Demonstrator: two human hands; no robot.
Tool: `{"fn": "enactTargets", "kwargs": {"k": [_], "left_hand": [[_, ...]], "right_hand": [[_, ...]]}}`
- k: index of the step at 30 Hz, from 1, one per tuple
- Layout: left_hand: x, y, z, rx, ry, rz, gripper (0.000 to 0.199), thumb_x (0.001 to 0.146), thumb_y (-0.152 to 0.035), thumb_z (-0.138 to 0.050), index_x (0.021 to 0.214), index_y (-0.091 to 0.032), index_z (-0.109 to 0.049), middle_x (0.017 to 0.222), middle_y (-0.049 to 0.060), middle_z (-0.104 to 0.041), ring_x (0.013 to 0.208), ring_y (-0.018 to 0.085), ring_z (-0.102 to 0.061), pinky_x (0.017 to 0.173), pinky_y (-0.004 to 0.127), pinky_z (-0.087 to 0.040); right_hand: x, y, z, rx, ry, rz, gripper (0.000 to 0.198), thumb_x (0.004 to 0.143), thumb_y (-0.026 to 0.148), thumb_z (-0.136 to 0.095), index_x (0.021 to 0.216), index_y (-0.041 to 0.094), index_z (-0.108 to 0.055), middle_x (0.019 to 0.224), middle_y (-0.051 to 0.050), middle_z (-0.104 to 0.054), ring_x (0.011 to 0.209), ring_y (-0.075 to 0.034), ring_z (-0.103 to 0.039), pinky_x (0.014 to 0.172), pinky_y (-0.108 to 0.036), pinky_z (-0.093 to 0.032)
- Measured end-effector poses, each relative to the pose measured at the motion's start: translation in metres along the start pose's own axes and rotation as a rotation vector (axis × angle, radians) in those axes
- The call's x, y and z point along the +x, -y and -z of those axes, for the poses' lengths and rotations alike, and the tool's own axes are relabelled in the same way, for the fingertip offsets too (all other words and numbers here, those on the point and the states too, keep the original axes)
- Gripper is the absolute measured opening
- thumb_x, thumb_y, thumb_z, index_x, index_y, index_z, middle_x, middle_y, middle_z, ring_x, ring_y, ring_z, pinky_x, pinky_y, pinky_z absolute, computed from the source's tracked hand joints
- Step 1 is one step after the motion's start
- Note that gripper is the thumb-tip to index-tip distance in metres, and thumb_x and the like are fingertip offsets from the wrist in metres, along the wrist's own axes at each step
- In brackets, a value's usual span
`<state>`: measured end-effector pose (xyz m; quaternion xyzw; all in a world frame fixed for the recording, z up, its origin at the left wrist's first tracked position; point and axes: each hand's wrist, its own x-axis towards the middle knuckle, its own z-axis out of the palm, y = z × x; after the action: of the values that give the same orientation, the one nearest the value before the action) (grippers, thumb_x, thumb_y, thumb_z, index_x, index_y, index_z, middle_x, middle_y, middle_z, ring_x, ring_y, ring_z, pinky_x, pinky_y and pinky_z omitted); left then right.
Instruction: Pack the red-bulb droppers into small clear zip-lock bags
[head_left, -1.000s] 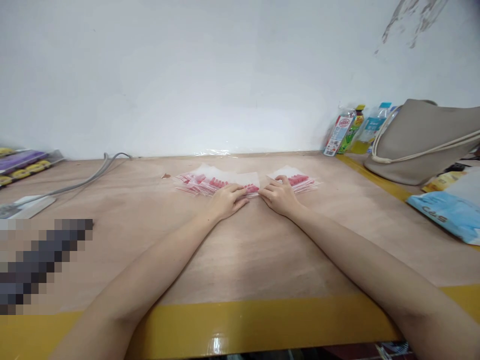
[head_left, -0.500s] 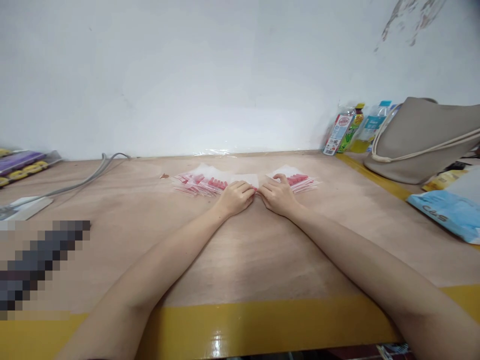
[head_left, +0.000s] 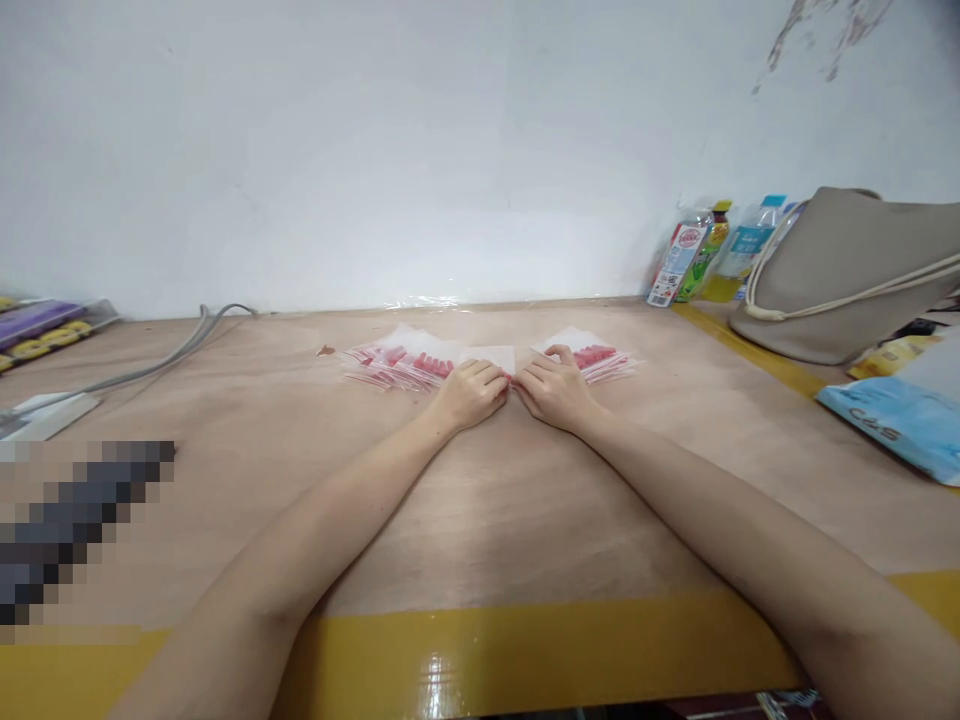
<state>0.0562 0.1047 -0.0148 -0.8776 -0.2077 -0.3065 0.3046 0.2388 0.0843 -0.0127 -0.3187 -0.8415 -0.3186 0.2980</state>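
Observation:
Small clear plastic bags with red pieces inside lie fanned out on the wooden table point(head_left: 487, 500), near its far edge. One spread of bags point(head_left: 401, 362) is to the left, a smaller stack point(head_left: 596, 358) to the right. My left hand point(head_left: 471, 392) rests with curled fingers on a bag at the right end of the left spread. My right hand point(head_left: 553, 388) sits beside it, fingers bent, pinching the same bag's edge and touching the right stack. The two hands nearly meet.
A beige bag point(head_left: 847, 275) and several drink bottles point(head_left: 709, 250) stand at the back right, with a blue packet point(head_left: 892, 425) nearer. A grey cable point(head_left: 172, 355) and a purple tray point(head_left: 41, 325) lie at the left. Yellow tape point(head_left: 480, 650) lines the near edge.
My left hand has slid right and curled its fingers, closing the gap to my right hand. The bags have stayed in place.

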Motion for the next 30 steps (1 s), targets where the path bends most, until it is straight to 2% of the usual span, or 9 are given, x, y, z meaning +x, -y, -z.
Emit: {"fn": "enactTargets", "kwargs": {"k": [10,17,24,30], "left_hand": [[-0.001,0.002,0.009,0.028,0.015,-0.041,0.022,0.087,-0.015,-0.043,0.070,-0.016,-0.056,0.069,0.004,-0.062,0.070,0.017,-0.057,0.068,0.032,-0.045],[-0.014,0.012,0.022,0.020,0.037,-0.033,0.021,0.088,-0.017,-0.041,0.074,-0.018,-0.056,0.073,0.004,-0.062,0.073,0.017,-0.057,0.072,0.035,-0.046],[-0.028,0.022,0.039,0.031,0.055,-0.041,0.019,0.088,-0.018,-0.042,0.075,-0.018,-0.056,0.074,0.005,-0.062,0.073,0.017,-0.058,0.075,0.035,-0.047],[-0.036,0.024,0.040,0.085,0.053,-0.018,0.023,0.089,-0.014,-0.040,0.071,-0.017,-0.055,0.069,0.004,-0.061,0.068,0.016,-0.056,0.076,0.035,-0.046]], "right_hand": [[-0.006,-0.001,0.003,-0.005,-0.012,-0.021,0.026,0.088,0.019,-0.039,0.071,0.016,-0.058,0.067,-0.003,-0.061,0.071,-0.015,-0.047,0.084,-0.037,-0.022],[-0.011,-0.005,0.007,0.051,0.011,-0.073,0.019,0.086,0.020,-0.043,0.075,0.017,-0.059,0.072,-0.002,-0.064,0.074,-0.015,-0.050,0.087,-0.037,-0.020],[-0.012,-0.006,0.007,0.022,-0.012,-0.052,0.020,0.086,0.020,-0.043,0.073,0.017,-0.058,0.068,-0.001,-0.063,0.070,-0.014,-0.049,0.088,-0.037,-0.020],[-0.012,-0.006,0.009,0.033,0.002,-0.035,0.021,0.086,0.018,-0.042,0.073,0.018,-0.059,0.067,-0.001,-0.063,0.071,-0.014,-0.050,0.088,-0.038,-0.020]]}}
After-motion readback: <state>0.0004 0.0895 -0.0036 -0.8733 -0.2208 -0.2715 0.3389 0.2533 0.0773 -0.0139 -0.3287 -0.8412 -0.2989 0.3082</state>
